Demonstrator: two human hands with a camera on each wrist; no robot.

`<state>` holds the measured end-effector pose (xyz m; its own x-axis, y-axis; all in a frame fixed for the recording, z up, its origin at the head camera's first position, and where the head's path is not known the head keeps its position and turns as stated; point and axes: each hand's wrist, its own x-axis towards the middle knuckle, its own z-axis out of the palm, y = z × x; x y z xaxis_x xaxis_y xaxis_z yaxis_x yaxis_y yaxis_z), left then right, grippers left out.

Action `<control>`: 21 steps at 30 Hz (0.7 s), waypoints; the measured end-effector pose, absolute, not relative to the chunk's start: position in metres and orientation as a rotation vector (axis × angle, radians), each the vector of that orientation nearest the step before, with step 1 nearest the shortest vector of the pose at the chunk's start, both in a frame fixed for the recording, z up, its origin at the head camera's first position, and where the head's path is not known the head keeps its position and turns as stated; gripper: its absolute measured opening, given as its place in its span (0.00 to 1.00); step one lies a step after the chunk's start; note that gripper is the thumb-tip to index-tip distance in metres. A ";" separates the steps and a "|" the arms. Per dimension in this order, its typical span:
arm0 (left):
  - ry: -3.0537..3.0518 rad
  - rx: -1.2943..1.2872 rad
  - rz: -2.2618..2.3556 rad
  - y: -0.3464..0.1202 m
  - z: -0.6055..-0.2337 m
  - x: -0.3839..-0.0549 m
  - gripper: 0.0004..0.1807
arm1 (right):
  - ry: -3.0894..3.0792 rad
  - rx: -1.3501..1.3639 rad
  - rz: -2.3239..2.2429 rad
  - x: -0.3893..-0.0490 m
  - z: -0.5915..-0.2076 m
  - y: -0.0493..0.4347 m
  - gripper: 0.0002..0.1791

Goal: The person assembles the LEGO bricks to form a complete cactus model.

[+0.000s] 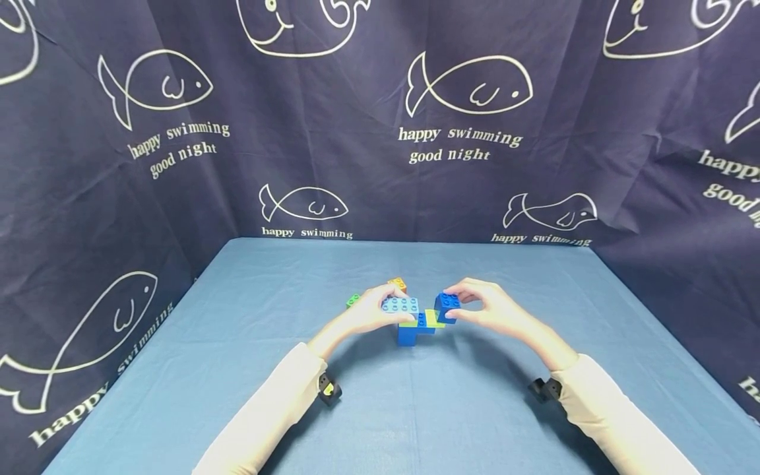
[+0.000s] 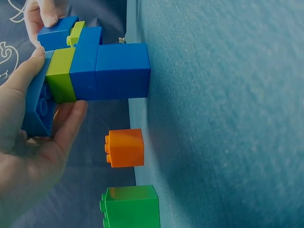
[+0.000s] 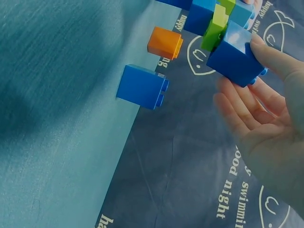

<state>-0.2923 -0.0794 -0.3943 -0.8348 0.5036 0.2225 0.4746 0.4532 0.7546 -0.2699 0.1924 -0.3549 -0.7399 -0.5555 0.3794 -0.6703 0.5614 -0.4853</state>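
Near the middle of the blue-covered desk point(image 1: 237, 369), a little toward its far edge: a green brick point(image 1: 353, 301) furthest left, an orange brick point(image 1: 398, 284) just behind and to its right, both standing loose on the cloth and well clear of the hands' grip. Next, the left hand point(image 1: 371, 312), fingers curled round a light blue plate point(image 1: 400, 305) with studs up, thumb underneath as seen from the left wrist, pinching it at the left end of the brick stack point(image 1: 415, 323). Stack itself resting on the desk on a dark blue base block point(image 1: 407, 335), with a lime green layer point(image 1: 436, 321) and a further blue piece sandwiched above it, the upper layers jutting out to both sides. At the stack's right end, a dark blue brick point(image 1: 447, 306) sitting on the lime layer, gripped between thumb and curled fingers of the right hand point(image 1: 489, 307). From the right wrist view, a separate blue brick point(image 3: 142, 87) standing alone on the desk near its far edge, beside the orange one. Both sleeves pale, forearms angled in from the near corners. Behind the desk's far and side edges, a dark curtain point(image 1: 332, 132) printed with white fish.
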 end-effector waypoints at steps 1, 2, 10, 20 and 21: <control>2.646 0.891 1.364 -0.079 -0.395 -0.292 0.19 | -2.615 1.035 0.930 -0.269 -0.355 0.192 0.21; 2.641 0.891 1.369 -0.079 -0.395 -0.292 0.19 | -2.619 1.034 0.931 -0.269 -0.355 0.192 0.21; 2.648 0.898 1.361 -0.079 -0.396 -0.292 0.20 | -2.621 1.033 0.946 -0.268 -0.355 0.190 0.21; 2.696 1.003 1.292 -0.081 -0.394 -0.292 0.19 | -2.576 1.077 0.959 -0.269 -0.357 0.188 0.21; 2.688 1.004 1.297 -0.081 -0.394 -0.292 0.19 | -2.577 1.075 0.960 -0.269 -0.357 0.188 0.21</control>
